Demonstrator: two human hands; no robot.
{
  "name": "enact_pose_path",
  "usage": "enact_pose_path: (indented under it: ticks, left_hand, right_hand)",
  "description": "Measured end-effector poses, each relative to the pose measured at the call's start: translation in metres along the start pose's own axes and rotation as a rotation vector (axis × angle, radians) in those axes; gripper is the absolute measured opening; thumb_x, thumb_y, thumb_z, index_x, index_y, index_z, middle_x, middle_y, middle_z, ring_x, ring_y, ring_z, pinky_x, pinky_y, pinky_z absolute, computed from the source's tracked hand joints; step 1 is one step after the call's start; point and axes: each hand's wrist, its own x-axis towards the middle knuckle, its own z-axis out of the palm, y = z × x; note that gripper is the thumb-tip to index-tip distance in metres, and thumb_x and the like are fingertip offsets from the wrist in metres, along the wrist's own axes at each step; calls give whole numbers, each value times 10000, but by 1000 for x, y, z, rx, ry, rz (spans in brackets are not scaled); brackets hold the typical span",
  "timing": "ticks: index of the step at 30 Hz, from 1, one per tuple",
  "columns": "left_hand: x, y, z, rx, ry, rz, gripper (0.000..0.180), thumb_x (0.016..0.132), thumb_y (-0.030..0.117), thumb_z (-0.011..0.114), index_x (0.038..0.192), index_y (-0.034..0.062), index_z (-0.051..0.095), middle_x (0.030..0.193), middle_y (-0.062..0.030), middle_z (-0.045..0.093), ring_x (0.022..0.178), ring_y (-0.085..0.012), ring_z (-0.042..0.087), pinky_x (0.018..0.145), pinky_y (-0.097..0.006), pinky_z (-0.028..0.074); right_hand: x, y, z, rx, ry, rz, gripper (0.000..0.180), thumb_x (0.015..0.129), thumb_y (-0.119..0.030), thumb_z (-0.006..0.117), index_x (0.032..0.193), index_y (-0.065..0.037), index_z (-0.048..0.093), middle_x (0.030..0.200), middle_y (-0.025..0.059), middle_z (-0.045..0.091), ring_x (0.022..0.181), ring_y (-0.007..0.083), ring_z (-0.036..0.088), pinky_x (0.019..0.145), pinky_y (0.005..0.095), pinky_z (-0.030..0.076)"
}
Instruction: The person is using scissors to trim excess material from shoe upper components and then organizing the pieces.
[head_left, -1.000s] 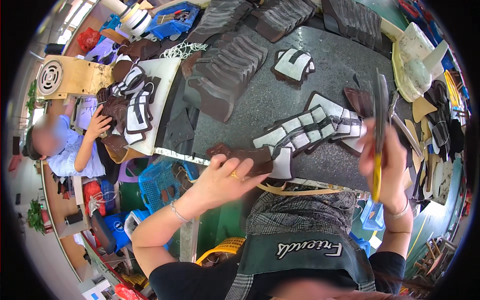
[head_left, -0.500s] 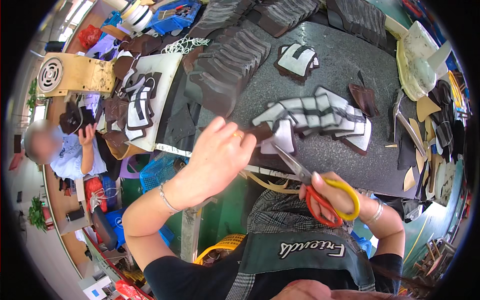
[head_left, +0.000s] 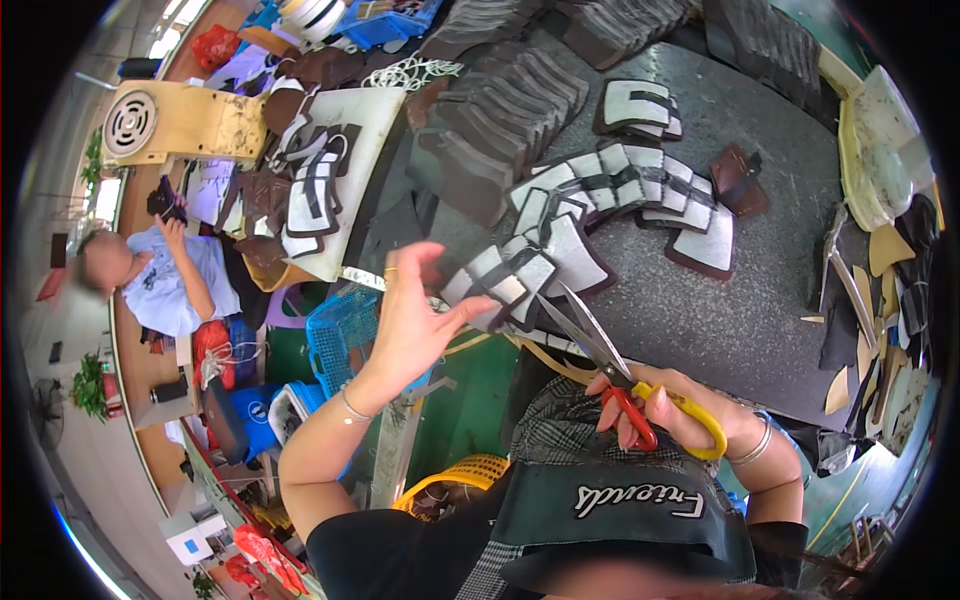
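A left hand (head_left: 415,320) pinches one black-and-white cut piece (head_left: 500,285) at the dark counter's (head_left: 760,300) near edge. The right hand (head_left: 670,410) grips one pair of scissors (head_left: 610,365), red and yellow handles, blades parted just beside the piece.

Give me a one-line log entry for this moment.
left hand: holds end of black-and-white panel strip | right hand: grips red-and-yellow scissors, blades open at strip | surface: dark worktable

A dark grey worktable (head_left: 760,300) fills the centre to 2 o'clock. Green floor (head_left: 470,400) shows at 6 o'clock. A blue basket (head_left: 340,340) sits at 8 o'clock. Daylight enters at 11 o'clock.
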Motion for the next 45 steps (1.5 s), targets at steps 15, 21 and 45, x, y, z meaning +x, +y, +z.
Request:
enact_pose_path:
  ticks: [15, 21, 45]
  left_hand:
    - [-5, -2, -43, -920, -496, -538, 379, 759, 44, 812, 1095, -29, 651, 996, -64, 713, 872, -113, 667, 806, -255, 526]
    - [-8, -4, -38, -910, -495, -555, 375, 775, 36, 801, 1110, -26, 646, 989, -48, 704, 856, -92, 648, 791, -241, 517]
    - [-8, 1, -37, -867, -424, -506, 594, 708, -17, 832, 1234, -12, 556, 1021, -61, 684, 919, -112, 647, 836, -263, 522]
  right_hand:
    - [49, 2, 17, -226, -28, 47, 630, 1010, -553, 405, 1207, 21, 574, 800, 110, 651, 609, 169, 648, 586, 307, 544]
    - [65, 10, 22, -312, 18, -24, 561, 1007, -513, 432, 1156, 12, 560, 776, 94, 628, 634, 184, 627, 596, 323, 507]
    - [58, 3, 19, -225, 32, 26, 536, 1034, -471, 410, 1090, 33, 581, 687, 107, 612, 515, 189, 584, 544, 339, 494]
